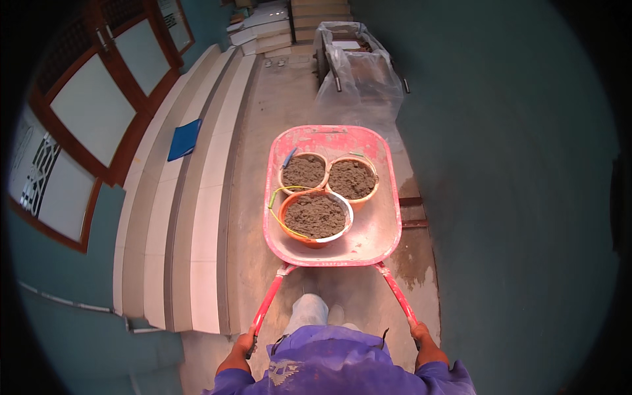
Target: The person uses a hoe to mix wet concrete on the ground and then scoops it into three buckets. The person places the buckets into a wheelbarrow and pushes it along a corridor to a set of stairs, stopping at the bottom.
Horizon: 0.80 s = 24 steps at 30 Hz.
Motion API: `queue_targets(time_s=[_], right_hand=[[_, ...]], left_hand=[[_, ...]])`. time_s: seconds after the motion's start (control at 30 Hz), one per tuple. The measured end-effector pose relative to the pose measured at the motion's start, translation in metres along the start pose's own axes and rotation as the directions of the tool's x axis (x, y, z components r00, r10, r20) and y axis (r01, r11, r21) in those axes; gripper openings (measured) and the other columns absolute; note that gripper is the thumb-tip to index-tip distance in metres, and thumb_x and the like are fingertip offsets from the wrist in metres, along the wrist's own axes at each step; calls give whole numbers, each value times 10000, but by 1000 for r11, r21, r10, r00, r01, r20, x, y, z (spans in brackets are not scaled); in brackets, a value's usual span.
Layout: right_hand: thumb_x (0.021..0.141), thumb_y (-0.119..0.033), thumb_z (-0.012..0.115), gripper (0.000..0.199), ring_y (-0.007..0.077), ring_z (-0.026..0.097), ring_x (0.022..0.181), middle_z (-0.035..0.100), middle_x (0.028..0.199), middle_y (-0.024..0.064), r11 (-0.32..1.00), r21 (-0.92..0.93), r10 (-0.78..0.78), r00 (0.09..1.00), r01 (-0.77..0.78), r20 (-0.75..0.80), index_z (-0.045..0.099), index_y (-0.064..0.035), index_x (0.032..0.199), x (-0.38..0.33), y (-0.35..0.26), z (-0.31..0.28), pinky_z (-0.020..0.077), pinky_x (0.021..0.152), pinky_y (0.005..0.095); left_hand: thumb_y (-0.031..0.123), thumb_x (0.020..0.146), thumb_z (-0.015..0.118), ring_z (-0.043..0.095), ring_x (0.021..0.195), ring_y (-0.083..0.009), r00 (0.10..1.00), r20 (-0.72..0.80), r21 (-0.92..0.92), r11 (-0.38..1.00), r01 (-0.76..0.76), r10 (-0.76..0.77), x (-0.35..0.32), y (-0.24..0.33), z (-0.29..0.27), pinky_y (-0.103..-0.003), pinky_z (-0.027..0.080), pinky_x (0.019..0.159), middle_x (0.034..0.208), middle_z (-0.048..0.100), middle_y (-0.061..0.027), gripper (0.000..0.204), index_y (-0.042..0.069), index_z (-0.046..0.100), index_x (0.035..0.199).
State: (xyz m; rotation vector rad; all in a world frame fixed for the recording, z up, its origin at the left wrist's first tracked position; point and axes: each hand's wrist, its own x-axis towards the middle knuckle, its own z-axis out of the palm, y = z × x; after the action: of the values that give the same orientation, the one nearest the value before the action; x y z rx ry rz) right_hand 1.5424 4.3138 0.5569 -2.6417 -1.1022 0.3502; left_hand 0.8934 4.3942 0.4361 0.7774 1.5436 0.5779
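Note:
In front of me stands a red wheelbarrow [368, 240], its tray scuffed and dusty. My left hand [245, 343] is wrapped round the end of its left handle, and my right hand [421, 334] grips the right one. Three buckets sit inside the tray, each filled with brown, crumbly material like soil or mortar. The nearest bucket [297, 238] is orange with a yellow-green wire handle. Behind it are a far left bucket [282, 179] with a blue grip and a far right bucket [361, 203] with a green one. The wheel is hidden under the tray.
Long tiled steps [204, 230] run along the left, below wooden doors [99, 105]. On them lies a blue folded item [185, 139]. Ahead, a plastic-draped cart [365, 69] stands on the right, and more steps [319, 20] rise behind. A dark green wall [513, 197] lines the right side.

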Motion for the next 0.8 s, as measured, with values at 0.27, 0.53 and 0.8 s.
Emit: queue_targets(time_s=[0.27,0.53,0.8], right_hand=[[809,-752,404,876,405,527,1151,574,1166,294,999,47,23,1000,-24,9,598,41,1129,-20,5,40,412,965,436],[826,-729,417,859,418,527,1138,574,1143,311,996,88,34,997,-28,-64,583,58,1127,-28,-1,47,425,939,429],[832,-721,412,802,426,553,1094,600,1096,292,999,44,25,996,-21,-90,598,18,1082,-33,13,61,439,908,451]], left_hand=[[744,822,409,578,507,-199,997,-14,-31,996,-77,77,53,-46,11,-337,483,479,654,562,-70,749,16,587,802],[748,830,396,575,492,-206,990,5,-92,986,-140,141,82,-75,24,-347,492,469,634,548,-84,733,33,547,767],[700,859,407,547,473,-187,988,-1,-64,986,-152,152,90,-90,32,-325,467,458,614,528,-66,692,28,538,758]])
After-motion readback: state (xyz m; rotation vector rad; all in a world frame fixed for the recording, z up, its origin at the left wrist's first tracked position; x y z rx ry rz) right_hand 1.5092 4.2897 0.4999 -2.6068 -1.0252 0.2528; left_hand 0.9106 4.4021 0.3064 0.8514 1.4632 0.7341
